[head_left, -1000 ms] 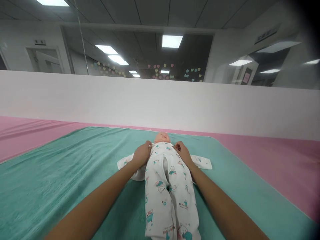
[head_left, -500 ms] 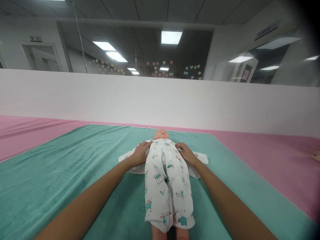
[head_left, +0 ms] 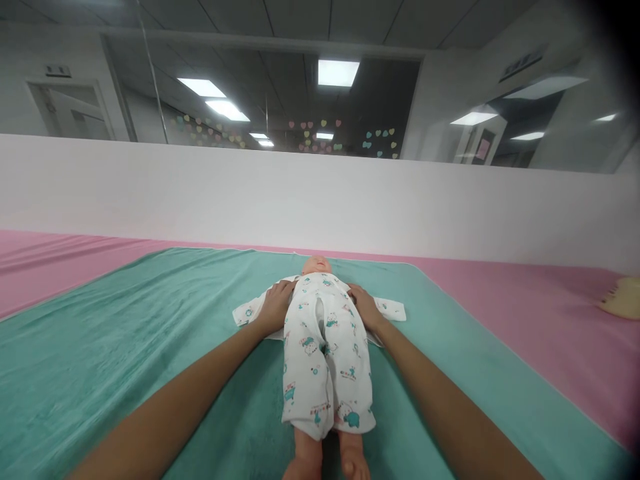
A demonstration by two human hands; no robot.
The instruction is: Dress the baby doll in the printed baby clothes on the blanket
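A baby doll (head_left: 317, 265) lies on its back on a teal towel (head_left: 125, 333), head away from me. White printed baby trousers (head_left: 325, 353) lie over its body, and a matching white top is spread under it with sleeves out to both sides. Bare doll feet (head_left: 327, 457) stick out at the bottom. My left hand (head_left: 274, 305) rests flat on the left side of the garment near the doll's shoulder. On the right side my right hand (head_left: 364, 305) lies flat the same way. Both hands have their fingers stretched out.
The towel covers a pink padded surface (head_left: 525, 313) bounded by a white wall (head_left: 320, 200) at the back. A pale yellow object (head_left: 623, 297) sits at the far right edge. Glass panels with heart stickers rise above the wall.
My hands slid from the doll's neck down to the sides of its chest and flattened out. The view drew back, and the doll's bare feet came into sight.
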